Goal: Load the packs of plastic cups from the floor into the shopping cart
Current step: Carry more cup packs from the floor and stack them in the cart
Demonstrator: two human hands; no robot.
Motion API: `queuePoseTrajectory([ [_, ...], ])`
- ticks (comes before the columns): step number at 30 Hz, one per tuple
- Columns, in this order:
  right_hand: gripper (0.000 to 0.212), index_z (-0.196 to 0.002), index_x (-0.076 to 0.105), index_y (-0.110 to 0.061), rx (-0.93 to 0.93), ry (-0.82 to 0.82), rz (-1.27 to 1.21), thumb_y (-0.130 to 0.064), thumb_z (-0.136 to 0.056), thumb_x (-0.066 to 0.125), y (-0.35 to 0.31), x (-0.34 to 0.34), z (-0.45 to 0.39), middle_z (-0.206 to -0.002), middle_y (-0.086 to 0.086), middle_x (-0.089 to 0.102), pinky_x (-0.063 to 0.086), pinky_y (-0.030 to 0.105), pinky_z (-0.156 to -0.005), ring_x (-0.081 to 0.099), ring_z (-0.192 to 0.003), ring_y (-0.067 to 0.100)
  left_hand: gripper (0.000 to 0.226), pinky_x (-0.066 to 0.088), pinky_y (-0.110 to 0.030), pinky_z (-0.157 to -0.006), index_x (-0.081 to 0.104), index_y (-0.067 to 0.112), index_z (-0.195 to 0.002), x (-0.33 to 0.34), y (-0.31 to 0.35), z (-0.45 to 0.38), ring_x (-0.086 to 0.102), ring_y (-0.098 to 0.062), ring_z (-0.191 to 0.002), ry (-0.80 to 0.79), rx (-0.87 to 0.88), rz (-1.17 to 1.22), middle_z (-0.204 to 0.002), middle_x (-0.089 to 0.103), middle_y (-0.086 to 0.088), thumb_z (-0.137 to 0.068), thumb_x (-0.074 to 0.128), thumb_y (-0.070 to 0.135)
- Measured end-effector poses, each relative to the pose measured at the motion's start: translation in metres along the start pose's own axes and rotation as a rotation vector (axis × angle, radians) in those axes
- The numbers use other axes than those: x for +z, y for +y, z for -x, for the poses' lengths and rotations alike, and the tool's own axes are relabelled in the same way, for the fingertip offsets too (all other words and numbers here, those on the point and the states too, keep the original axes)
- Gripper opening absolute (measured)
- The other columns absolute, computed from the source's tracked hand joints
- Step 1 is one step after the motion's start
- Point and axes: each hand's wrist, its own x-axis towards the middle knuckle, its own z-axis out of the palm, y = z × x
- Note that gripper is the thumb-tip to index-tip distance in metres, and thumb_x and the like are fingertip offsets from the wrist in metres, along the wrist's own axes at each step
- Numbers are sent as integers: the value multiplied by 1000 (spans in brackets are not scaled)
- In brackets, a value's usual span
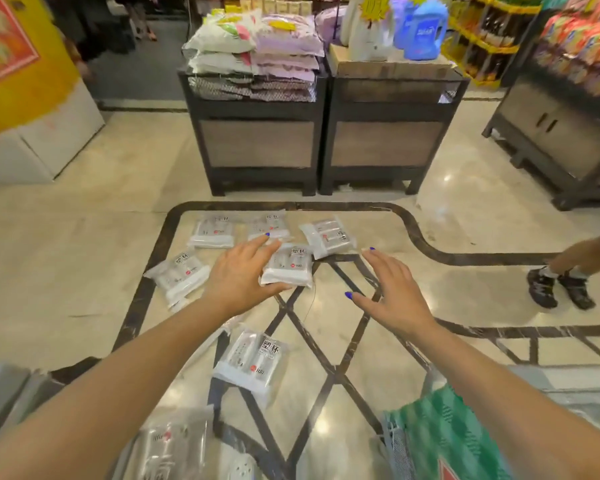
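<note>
Clear packs of plastic cups lie scattered on the marble floor [430, 202]. The left hand [238, 271] rests on the middle pack [288, 268], thumb under its near edge, fingers spread. The right hand [392, 289] hovers just beside it, fingers apart, holding nothing. Another pack [252, 362] lies nearer; one more pack [167, 448] is blurred at the bottom edge beside a green-checked bag [437, 434]. Two dark display stands [257, 143] piled with goods stand beyond; a passer-by's feet [558, 285] are at right.

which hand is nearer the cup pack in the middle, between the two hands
Left. The left hand touches the middle pack at its left edge; the right hand hovers open to its right, apart from it.
</note>
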Motion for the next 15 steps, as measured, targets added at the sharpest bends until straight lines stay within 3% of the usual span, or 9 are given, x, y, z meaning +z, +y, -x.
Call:
queuePoseTrajectory([
  [5,85,-152,29,-31,-20,-51,-23,-68,-80,51,-20,48,-40,-158,-8,28,22,37,-119,23,-145,18,88,31,-41,-110,25,37,-149,19,-58,-2,34,-24,-138,-43,-43,1,-156,29,6,-75,44,80],
  [9,79,-152,31,-28,3,-49,-53,-56,-85,62,-37,98,-69,-156,-5,32,16,28,-116,24,-144,18,86,31,-40,-109,26,34,-148,43,-106,-11,33,-24,-138,-123,-40,-5,-156,28,5,-77,48,76],
  [12,76,-151,33,-27,51,-78,-83,-53,-86,63,-47,142,-88,-156,-3,33,19,33,-116,26,-143,22,84,34,-44,-108,29,33,-147,69,-141,-20,34,-26,-138,-186,-16,-15,-156,29,4,-77,50,75],
  [15,73,-150,36,-24,113,-93,-104,-47,-87,65,-50,191,-102,-155,-1,35,24,36,-115,29,-141,24,92,33,-44,-109,29,30,-149,104,-171,-28,34,-27,-138,-272,-18,-20,-157,28,1,-74,39,83],
])
